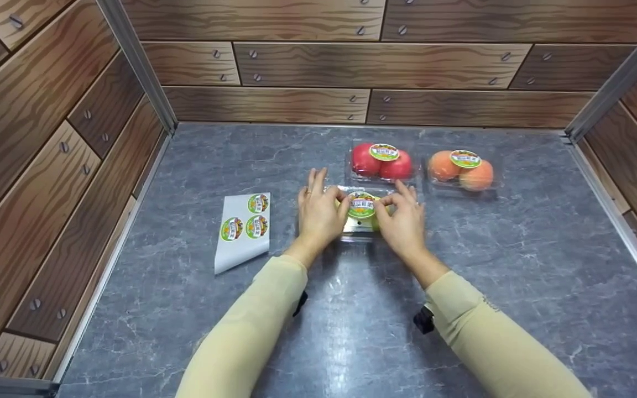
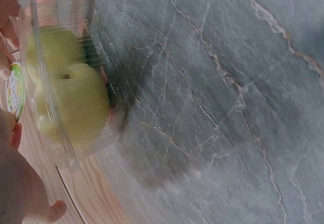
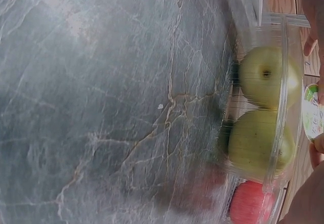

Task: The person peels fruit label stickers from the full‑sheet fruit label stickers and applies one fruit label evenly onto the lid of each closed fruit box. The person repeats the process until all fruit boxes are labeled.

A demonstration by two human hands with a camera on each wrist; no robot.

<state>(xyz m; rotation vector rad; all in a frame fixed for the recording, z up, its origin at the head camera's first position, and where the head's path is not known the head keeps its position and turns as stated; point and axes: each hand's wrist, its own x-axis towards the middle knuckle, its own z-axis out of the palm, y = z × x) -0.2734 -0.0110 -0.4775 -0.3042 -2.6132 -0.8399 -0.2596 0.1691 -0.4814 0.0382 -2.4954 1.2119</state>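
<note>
A round green label sticker point(image 1: 361, 204) with a fruit picture is held flat between both hands. My left hand point(image 1: 318, 215) pinches its left edge, and my right hand point(image 1: 405, 224) pinches the right edge. Beneath it stands a clear plastic clamshell box point(image 1: 356, 238) with two yellow-green fruits, like apples or pears. Both fruits point(image 3: 263, 77) show through the box side in the right wrist view. In the left wrist view the sticker point(image 2: 15, 92) is a little apart from the box lid. The hands hide parts of the box in the head view.
Behind the hands stand a clear box with two red fruits point(image 1: 366, 160) and another with two orange fruits point(image 1: 476, 176), each with a label on its lid. A white backing sheet point(image 1: 241, 251) with three round stickers lies at left. Wood-patterned walls point(image 1: 318, 66) enclose the grey marbled table point(image 1: 158, 309).
</note>
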